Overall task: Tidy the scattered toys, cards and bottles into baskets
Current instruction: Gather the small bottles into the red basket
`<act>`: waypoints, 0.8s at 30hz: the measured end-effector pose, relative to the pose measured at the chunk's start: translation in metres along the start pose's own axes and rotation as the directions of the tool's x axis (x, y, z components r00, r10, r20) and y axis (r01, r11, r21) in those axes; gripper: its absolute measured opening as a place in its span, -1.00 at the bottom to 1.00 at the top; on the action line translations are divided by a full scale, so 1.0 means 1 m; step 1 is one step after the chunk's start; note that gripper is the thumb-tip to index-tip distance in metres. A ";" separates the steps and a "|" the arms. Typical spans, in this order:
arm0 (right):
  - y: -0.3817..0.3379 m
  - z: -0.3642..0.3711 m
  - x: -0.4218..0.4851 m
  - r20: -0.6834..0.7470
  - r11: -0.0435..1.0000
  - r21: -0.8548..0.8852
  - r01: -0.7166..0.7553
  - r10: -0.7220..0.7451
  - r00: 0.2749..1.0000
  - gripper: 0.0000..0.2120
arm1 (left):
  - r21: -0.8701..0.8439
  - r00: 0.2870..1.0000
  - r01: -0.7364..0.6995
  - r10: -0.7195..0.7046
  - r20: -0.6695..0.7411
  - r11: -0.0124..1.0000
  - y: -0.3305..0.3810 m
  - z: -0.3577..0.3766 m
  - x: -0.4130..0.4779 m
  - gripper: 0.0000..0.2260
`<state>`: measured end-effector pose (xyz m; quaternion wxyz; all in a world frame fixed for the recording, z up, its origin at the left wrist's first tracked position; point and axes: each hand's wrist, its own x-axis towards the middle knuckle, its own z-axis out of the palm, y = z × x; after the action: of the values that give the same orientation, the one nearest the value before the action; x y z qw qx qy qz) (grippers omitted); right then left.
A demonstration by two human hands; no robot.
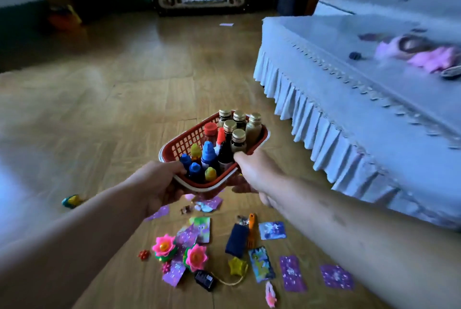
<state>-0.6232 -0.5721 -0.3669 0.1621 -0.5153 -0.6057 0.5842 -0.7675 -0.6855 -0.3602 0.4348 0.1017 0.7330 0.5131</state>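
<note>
Indoors, a wide wooden floor [99,109] stretches away, with a pale covered sofa [349,84] on the right. Above the near floor, a red basket [184,141] packed with upright bottles [239,119] is held up. The left hand [159,184] has its fingers curled round the near-left corner and the right hand [257,171] grips the right rim, probably to steady the load. Below it, cards [291,273] and pink flower toys [164,246] lie scattered, not yet gathered.

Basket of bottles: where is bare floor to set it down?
Bare wood floor left of and beyond the red basket, up to the sofa skirt. Crowded nearer the camera: cards, flower toys.
</note>
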 end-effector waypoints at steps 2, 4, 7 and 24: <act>-0.012 -0.036 0.001 -0.074 1.000 0.025 0.007 -0.005 0.997 -0.61 | 0.007 0.999 -0.020 0.020 0.048 1.000 0.024 0.032 0.003 -0.87; -0.020 -0.078 0.002 -0.151 0.998 0.028 0.063 -0.058 0.987 -0.58 | 0.028 0.993 -0.043 0.040 0.112 0.999 0.046 0.071 0.004 -0.81; -0.030 -0.133 0.001 -0.258 0.992 0.064 0.107 -0.087 0.962 -0.58 | 0.048 0.977 -0.078 0.066 0.204 0.996 0.077 0.124 -0.001 -0.80; -0.027 -0.365 0.003 -0.692 0.963 -0.196 0.187 -0.271 0.669 -0.67 | 0.151 0.855 -0.198 0.095 0.510 0.968 0.193 0.372 -0.047 -0.88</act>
<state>-0.3447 -0.3669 -0.2477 0.4275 -0.6288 -0.5860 0.2800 -0.5205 -0.3790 -0.2080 0.5565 0.3295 0.6330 0.4255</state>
